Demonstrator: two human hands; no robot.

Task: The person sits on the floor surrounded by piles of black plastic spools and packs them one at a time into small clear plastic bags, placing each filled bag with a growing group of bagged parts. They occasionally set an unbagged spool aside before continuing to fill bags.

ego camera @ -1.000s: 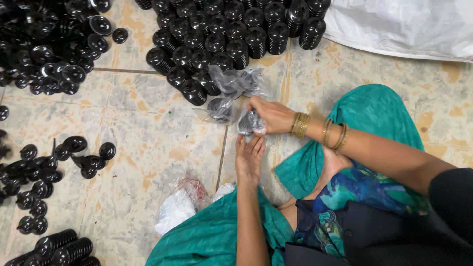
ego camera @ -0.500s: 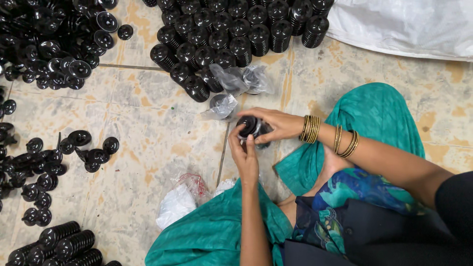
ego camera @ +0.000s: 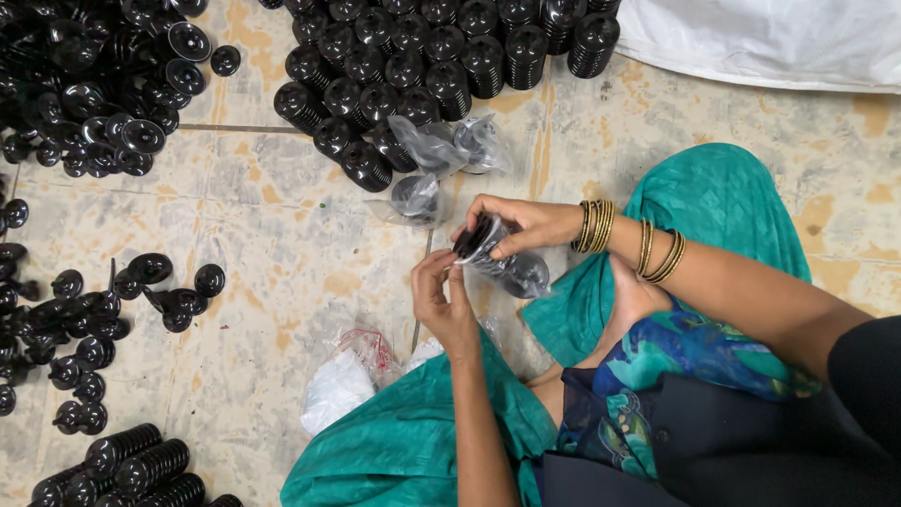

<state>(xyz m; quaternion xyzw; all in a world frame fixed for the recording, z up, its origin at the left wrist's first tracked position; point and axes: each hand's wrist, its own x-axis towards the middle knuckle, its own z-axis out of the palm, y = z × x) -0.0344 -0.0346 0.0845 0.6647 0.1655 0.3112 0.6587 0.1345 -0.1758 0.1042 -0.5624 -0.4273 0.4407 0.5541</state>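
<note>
My right hand grips a short stack of black round discs that sits half inside a clear plastic bag. Just below it, my left hand pinches the open edge of that bag with thumb and fingers. The bag's lower end bulges with more black discs. Gold bangles ring my right wrist and forearm. Both hands hover over the tiled floor in front of my green-clad knees.
Stacked black discs stand in rows ahead, with several bagged stacks beside them. Loose black discs are heaped at upper left and scattered at left. Crumpled bags lie near my left knee. A white sack lies upper right.
My hands have shifted slightly nearer to me with the bag. The disc stack, a second ago hidden in the bag by my hands, now shows tilted at the bag's mouth.
</note>
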